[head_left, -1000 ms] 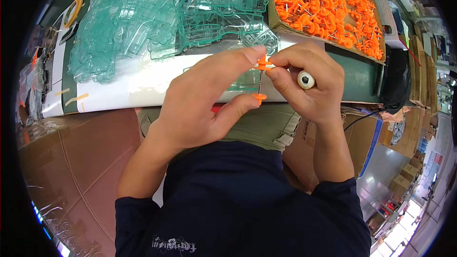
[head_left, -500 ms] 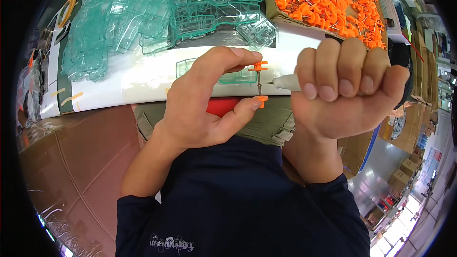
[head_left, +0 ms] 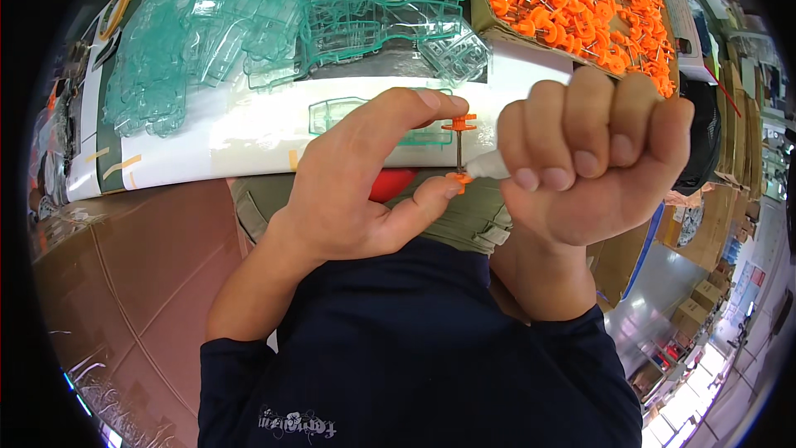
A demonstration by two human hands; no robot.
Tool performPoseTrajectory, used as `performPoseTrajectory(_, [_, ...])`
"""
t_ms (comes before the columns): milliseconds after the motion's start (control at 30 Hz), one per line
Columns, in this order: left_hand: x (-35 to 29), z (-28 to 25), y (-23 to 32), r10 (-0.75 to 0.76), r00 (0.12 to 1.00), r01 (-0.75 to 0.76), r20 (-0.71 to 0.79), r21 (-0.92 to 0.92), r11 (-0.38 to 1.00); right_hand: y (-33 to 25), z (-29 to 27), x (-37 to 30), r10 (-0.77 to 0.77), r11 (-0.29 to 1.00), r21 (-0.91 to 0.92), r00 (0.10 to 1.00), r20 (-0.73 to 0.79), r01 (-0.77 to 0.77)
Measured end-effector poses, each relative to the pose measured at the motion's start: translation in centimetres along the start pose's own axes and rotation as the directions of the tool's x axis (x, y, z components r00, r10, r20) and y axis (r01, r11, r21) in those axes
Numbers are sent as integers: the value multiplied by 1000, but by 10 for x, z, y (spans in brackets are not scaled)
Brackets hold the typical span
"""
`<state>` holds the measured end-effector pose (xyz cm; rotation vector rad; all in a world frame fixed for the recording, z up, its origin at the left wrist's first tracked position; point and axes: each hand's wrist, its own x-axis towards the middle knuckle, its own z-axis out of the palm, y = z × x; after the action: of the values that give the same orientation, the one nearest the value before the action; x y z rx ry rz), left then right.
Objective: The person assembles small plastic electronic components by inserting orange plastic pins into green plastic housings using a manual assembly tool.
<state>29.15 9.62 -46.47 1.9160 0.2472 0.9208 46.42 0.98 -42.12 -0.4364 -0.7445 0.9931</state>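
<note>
Between its thumb and forefinger, my left hand [head_left: 340,174] pinches a thin metal axle with an orange plastic wheel piece [head_left: 459,123] at its top end and a smaller orange end [head_left: 458,183] at the bottom. The axle stands roughly upright. My right hand [head_left: 593,170] is closed in a fist around a white squeeze bottle with a fine needle tip [head_left: 487,167]; most of the bottle is hidden by the fingers. Its tip is at the lower end of the axle, just above the bottom orange piece; whether it touches I cannot tell. Behind my left hand, a clear green plastic part [head_left: 332,114] lies on the table.
A heap of clear green plastic shells [head_left: 207,25] covers the table's far left and middle. At the far right stands a cardboard box [head_left: 518,37] full of orange wheel-and-axle pieces [head_left: 555,0]. A large brown carton [head_left: 157,274] sits at my left, and yellow-handled scissors [head_left: 116,12] lie far left.
The bottle's tip has moved left and down, from beside the middle of the axle to its lower end. My left hand has shifted slightly right, still pinching the axle.
</note>
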Motion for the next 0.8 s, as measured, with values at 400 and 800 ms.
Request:
performPoseTrajectory(400, [-3,3,-3,1,1000,-2,-6,-40,999,2,0,3,-155,985,-80,986,-62,150])
performPoseTrajectory(800, [3,1,-15,56,996,-73,63,317,946,2,-11,-1,-180,978,-135,969,-167,159])
